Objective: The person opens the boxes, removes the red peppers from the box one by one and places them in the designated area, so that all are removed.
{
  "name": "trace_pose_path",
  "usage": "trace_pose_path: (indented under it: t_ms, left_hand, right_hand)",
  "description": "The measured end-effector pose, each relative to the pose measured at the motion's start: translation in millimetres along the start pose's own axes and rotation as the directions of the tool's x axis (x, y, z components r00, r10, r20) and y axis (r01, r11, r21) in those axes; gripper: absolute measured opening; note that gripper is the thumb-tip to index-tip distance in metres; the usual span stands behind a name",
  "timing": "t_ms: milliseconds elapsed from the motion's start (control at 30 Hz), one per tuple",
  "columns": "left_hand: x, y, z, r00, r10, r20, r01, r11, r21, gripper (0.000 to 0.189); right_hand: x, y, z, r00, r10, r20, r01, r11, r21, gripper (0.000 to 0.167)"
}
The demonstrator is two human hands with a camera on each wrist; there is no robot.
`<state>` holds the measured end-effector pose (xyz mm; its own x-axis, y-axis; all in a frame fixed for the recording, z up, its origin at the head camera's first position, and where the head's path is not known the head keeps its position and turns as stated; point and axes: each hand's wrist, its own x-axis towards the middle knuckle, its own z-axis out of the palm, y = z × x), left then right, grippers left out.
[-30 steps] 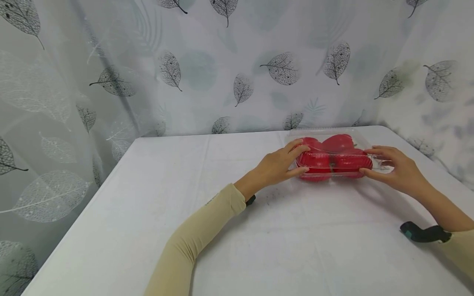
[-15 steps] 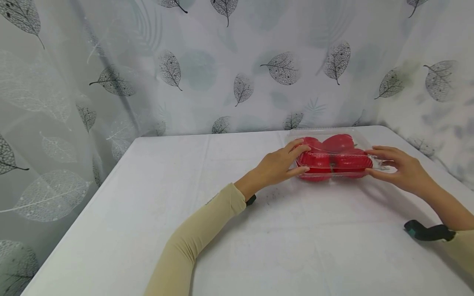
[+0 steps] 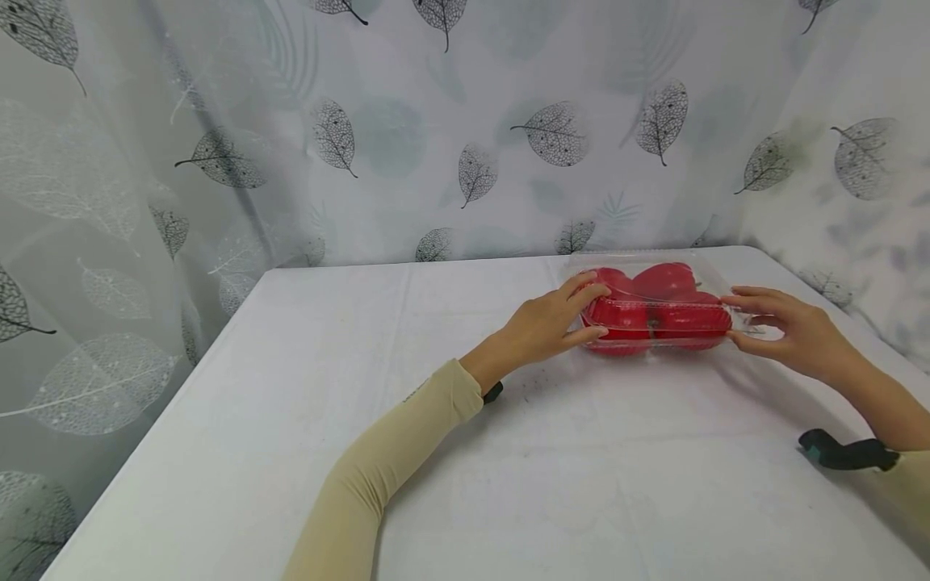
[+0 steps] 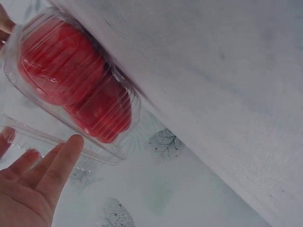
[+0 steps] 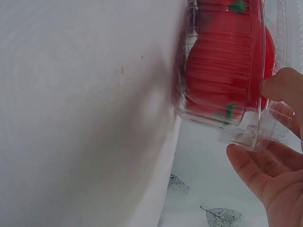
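Note:
A clear plastic clamshell box (image 3: 617, 343) with ribbed walls is near the table's back right, packed with several glossy red fruits or vegetables (image 3: 664, 281). Green bits (image 5: 230, 113) show on them in the right wrist view. My left hand (image 3: 541, 327) holds the box's left end, thumb at the front corner and fingers over the top. In the left wrist view its straight thumb (image 4: 64, 165) meets the clear rim. At the opposite end, my right hand (image 3: 795, 335) grips the corner, thumb low and forefinger along the upper rim; a clear flap (image 5: 251, 135) shows between them.
A white-covered table (image 3: 363, 347) spreads beneath both arms. Close behind it hangs a leaf-printed curtain (image 3: 407, 161), which continues along both sides. A dark strap end (image 3: 846, 450) juts from the right wrist.
My right hand has slid slightly to the right, its thumb shifting from the box's front to the corner. The left hand and the box look unmoved.

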<state>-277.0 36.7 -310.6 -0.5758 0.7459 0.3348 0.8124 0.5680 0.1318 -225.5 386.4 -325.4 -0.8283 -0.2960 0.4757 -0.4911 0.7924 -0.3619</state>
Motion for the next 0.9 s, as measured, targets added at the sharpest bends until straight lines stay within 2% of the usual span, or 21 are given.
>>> trace_pose_path:
  t_ms: [200, 367, 500, 700, 900]
  left_hand:
    - [0.5, -0.4, 0.3, 1.0, -0.004, 0.002, 0.004, 1.0, -0.01, 0.063]
    - [0.8, 0.5, 1.2, 1.0, -0.004, 0.011, 0.004, 1.0, -0.008, 0.063]
    - [0.2, 1.5, 0.6, 1.0, -0.004, 0.021, 0.004, 1.0, 0.001, 0.063]
    - [-1.3, 1.1, -0.5, 1.0, -0.012, 0.021, 0.012, 1.0, 0.006, 0.063]
    - [-2.3, -0.8, 0.3, 1.0, -0.005, 0.008, 0.005, 1.0, 0.008, 0.063]
  right_hand:
    - [0.3, -0.1, -1.7, 0.999, -0.04, 0.005, 0.04, 0.999, -0.031, 0.055]
    - [-0.5, 0.7, -0.2, 0.993, -0.109, -0.045, 0.103, 0.988, -0.113, 0.06]
    - [-0.1, 1.0, 0.9, 0.99, -0.122, -0.063, 0.113, 0.984, -0.138, 0.061]
    - [-0.3, 4.0, 1.6, 0.987, -0.146, -0.062, 0.143, 0.989, -0.045, 0.063]
    - [-4.3, 12.7, 4.6, 0.995, -0.072, -0.074, 0.083, 0.985, 0.15, 0.064]
